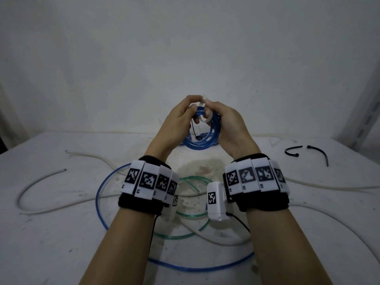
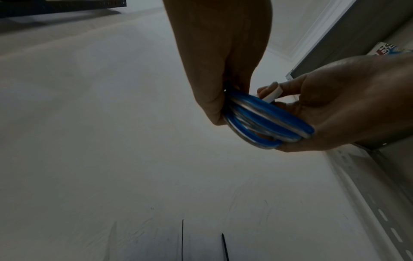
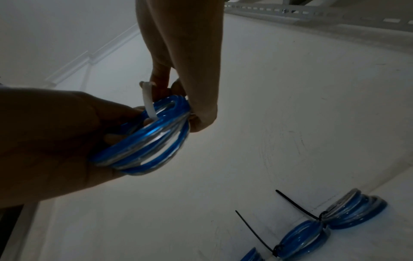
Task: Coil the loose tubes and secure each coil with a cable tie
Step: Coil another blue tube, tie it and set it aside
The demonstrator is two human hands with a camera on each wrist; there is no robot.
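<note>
Table front obstructed by loose blue tube point(image 1: 98, 194), green tube point(image 1: 191, 214) and white tubes point(image 1: 41, 182); tied blue coils point(image 3: 306, 236) at rear; black cable ties point(image 1: 317, 154) far right

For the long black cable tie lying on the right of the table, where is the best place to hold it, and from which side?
Pinch the long black cable tie near the middle of its curved strap, coming from above with the right hand. It lies flat and alone on the table, so a top pinch looks easiest.
</note>
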